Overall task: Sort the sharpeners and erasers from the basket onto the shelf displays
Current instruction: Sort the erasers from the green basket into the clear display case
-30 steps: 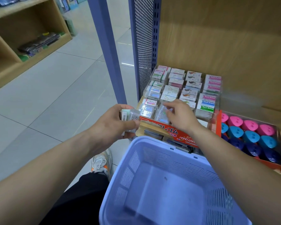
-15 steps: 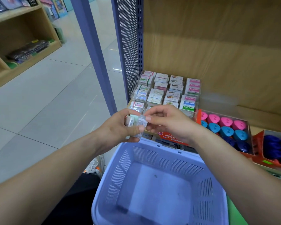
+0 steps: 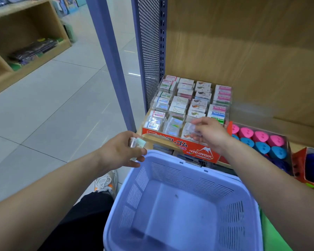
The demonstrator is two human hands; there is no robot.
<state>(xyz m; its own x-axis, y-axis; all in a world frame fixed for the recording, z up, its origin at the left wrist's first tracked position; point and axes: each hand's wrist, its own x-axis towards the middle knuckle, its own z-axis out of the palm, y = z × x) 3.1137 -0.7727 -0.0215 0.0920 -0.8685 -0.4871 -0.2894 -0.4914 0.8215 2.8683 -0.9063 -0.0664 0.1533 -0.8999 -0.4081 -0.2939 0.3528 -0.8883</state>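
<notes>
Left hand [image 3: 121, 153] grips the spare erasers [image 3: 137, 142] beside the basket [image 3: 170, 175], whose floor shows bare, as a ready supply; right hand [image 3: 212, 136] pinches one eraser [image 3: 191, 128] over the front row of the display box [image 3: 188, 147], probably to slot it in

Pale grey tiled floor [image 3: 53, 109] is seen at left, glossy, with a bright reflection [image 3: 133, 74] caught on it. A wooden shelving unit [image 3: 25, 73] is set across the aisle, and dark flat packets [image 3: 33, 50], possibly books, are laid on it. A blue upright [image 3: 111, 60], perforated panel [image 3: 148, 51] and wood-grain backboard [image 3: 243, 51] are noted at right.
</notes>
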